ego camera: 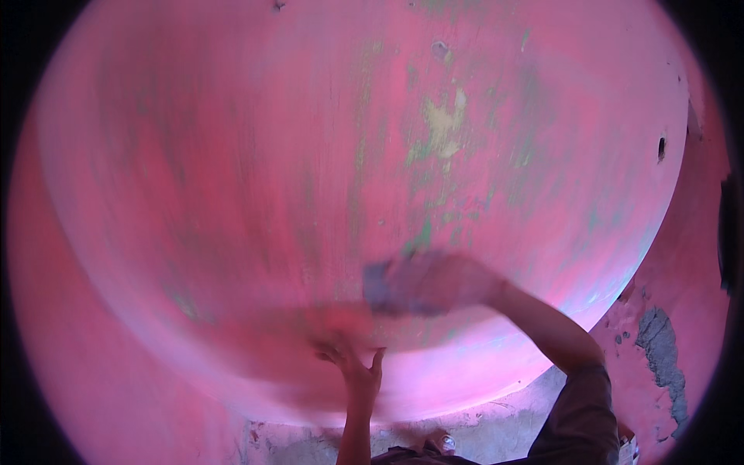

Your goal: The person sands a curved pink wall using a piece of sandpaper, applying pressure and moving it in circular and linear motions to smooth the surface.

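A large pink painted wall [290, 145] with green and yellowish worn patches fills most of the view, its lower edge bent by the lens. My right hand [447, 282], blurred, lies over a greyish flat pad or sheet [378, 288] against the lower middle of this surface; what exactly it is cannot be told. Lower and to the left, my left hand [351, 357] rests with spread fingers on or close to the wall, holding nothing that shows.
A patch of bare grey plaster [660, 343] shows on the pink wall at the right. A small dark hole [661, 149] is near the right edge. Greyish floor or ledge [302, 444] lies at the bottom, and a dark object [726, 232] stands at the far right.
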### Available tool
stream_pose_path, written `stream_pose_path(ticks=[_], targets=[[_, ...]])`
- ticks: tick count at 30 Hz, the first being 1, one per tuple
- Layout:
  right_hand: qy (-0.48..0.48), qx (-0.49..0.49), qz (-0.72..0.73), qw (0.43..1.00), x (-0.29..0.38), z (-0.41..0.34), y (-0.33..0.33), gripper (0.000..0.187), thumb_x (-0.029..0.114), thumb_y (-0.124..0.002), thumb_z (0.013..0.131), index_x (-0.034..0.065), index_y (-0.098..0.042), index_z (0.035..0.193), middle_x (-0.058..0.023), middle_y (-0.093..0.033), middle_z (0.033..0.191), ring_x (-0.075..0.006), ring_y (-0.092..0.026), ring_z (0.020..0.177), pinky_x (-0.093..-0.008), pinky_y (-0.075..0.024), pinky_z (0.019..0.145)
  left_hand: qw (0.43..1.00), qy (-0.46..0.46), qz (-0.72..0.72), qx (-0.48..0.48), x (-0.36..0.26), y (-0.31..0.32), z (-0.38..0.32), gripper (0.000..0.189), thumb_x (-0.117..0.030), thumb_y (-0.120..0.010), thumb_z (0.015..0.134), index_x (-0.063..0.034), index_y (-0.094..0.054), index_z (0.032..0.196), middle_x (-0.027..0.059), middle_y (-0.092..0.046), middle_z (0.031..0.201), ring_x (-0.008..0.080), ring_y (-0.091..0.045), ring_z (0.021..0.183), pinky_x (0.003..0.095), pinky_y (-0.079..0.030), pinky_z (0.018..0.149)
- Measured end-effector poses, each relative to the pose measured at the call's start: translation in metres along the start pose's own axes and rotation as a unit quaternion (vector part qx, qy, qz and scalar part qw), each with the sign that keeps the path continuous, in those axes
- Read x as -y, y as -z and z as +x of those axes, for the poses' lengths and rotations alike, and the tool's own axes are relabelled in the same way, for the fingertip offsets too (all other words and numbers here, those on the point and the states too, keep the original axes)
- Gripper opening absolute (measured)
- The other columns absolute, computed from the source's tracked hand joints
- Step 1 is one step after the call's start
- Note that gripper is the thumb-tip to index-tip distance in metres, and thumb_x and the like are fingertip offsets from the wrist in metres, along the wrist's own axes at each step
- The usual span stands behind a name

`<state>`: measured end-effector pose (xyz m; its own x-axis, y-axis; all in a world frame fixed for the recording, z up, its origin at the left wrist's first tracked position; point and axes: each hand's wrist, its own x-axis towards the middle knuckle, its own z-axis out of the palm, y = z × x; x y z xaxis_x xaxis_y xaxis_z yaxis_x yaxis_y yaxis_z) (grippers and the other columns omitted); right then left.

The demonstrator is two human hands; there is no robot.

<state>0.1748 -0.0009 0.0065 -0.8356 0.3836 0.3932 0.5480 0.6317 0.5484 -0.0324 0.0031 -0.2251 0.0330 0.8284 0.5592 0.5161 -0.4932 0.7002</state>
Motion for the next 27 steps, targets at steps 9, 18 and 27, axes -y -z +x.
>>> stream_pose_path(ticks=[9,18,27], targets=[[-0.045,-0.007,-0.075,0.996,-0.017,0.009,0.002,0.059,0.009,-0.054,0.081,0.0049,-0.04,0.139,-0.0139,-0.037,0.146,-0.0302,-0.032,0.137,-0.0425,-0.0223,0.115,0.999,0.014,-0.027,-0.019,-0.003,-0.003,-0.001,0.111,-0.037,-0.076,0.075,-0.0052,0.0,0.149,0.0389,0.015,0.145,0.0574,0.018,0.132,0.0657,-0.004,0.108],[-0.193,-0.31,-0.219,0.905,-0.148,0.065,0.146,0.067,-0.009,-0.051,0.078,0.0118,-0.04,0.141,-0.0079,-0.031,0.151,-0.0251,-0.033,0.137,-0.0341,-0.0278,0.113,0.997,0.019,-0.07,0.002,-0.011,-0.008,0.001,0.112,-0.035,-0.077,0.075,-0.0048,0.002,0.149,0.0375,0.021,0.144,0.0557,0.021,0.132,0.0648,0.002,0.108],[-0.075,-0.116,-0.17,0.976,-0.11,0.092,0.143,0.056,0.001,-0.052,0.083,0.0129,-0.044,0.138,-0.0063,-0.04,0.144,-0.0231,-0.044,0.129,-0.0312,-0.0384,0.106,0.997,0.007,-0.055,0.058,-0.012,-0.002,0.002,0.109,-0.04,-0.072,0.079,-0.0037,0.002,0.149,0.041,0.02,0.142,0.0573,0.02,0.132,0.0656,0.005,0.106]])
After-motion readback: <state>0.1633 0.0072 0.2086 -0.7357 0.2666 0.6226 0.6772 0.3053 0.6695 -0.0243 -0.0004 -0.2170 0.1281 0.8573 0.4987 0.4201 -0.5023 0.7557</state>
